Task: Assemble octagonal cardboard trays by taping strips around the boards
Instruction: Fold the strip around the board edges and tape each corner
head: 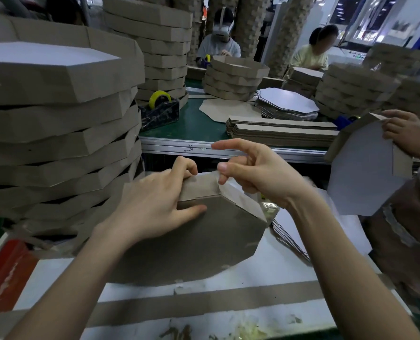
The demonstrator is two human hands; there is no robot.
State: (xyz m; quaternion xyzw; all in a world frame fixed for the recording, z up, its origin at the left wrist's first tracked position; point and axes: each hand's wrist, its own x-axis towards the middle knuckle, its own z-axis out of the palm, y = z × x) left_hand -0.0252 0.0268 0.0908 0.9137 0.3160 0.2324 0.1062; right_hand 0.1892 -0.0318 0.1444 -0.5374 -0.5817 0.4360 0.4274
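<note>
Step in hand: wrapping the strip [200, 186] round the far corner of the board [199, 239]; I judge the rim about started, most sides not yet walled.
Left hand [154, 204]: clamped on the strip, fingers curled over its top edge, thumb pressed flat on the board just below.
Right hand [250, 171]: thumb and middle finger pinch a pale, shiny flap at the corner, tape I think; index finger stretched out free.
Technique: keep my left thumb firm so the strip stays upright against the board edge; pull the flap taut over the fold before pressing, or the corner will gape.
Board: grey-brown octagon, tilted up toward me, its near edge on the white bench.
Strip: same grey card, creased at the board's corner.
Finished trays [59, 123]: stacked high, left of the board.
Tape dispenser [159, 111]: beyond the board, far left.
</note>
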